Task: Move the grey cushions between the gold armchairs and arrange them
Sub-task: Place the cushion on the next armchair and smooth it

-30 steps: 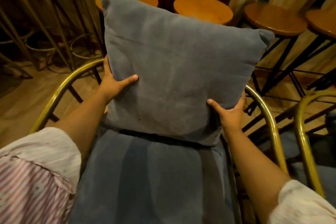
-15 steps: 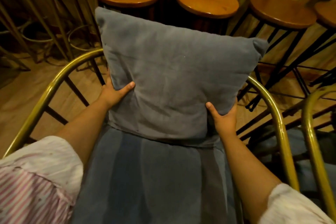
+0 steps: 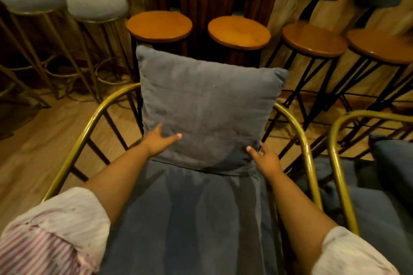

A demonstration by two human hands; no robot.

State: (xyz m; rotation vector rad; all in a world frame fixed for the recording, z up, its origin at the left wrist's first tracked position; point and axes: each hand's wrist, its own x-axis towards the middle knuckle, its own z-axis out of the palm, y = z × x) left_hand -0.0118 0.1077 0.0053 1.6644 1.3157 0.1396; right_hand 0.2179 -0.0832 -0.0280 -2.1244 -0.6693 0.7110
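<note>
A grey cushion [image 3: 207,109] stands upright on the grey seat pad [image 3: 190,219] of a gold armchair [image 3: 89,127] and leans on its curved back rail. My left hand [image 3: 159,142] rests at the cushion's lower left edge with the fingers spread. My right hand [image 3: 266,158] is at the lower right corner, fingers apart, barely touching it. Neither hand grips the cushion. A second gold armchair [image 3: 335,163] stands at the right, and another grey cushion [image 3: 395,163] lies on it, partly cut off by the frame edge.
Round wooden stools [image 3: 159,25] on black legs line the wall right behind the armchairs. Two grey padded stools [image 3: 97,3] with gold legs stand at the back left. Wooden floor [image 3: 33,152] shows to the left of the chair.
The cushion went down and back onto the seat against the chair's back rail. Both hands loosened from gripping its sides to open fingers at its lower corners.
</note>
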